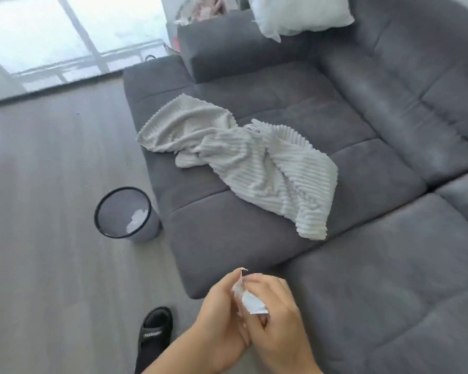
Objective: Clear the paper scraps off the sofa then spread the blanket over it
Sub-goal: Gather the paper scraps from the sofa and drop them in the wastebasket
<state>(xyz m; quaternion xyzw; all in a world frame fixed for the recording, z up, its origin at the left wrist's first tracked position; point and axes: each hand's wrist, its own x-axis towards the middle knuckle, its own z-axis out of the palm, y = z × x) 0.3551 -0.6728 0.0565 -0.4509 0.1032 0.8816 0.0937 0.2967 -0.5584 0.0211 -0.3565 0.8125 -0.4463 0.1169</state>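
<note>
A crumpled white ribbed blanket (243, 163) lies in a heap across the seat of the grey sofa (362, 238). Low in the view, over the sofa's front corner, my left hand (219, 314) and my right hand (276, 311) are pressed together. Between them they hold white paper scraps (247, 298), with fingers curled round the paper. I see no loose scraps on the sofa seat.
A black mesh waste bin (125, 213) with white paper inside stands on the grey floor left of the sofa. A white pillow (297, 14) rests on the backrest at the top. My foot in a black slipper (154, 333) stands near the sofa corner.
</note>
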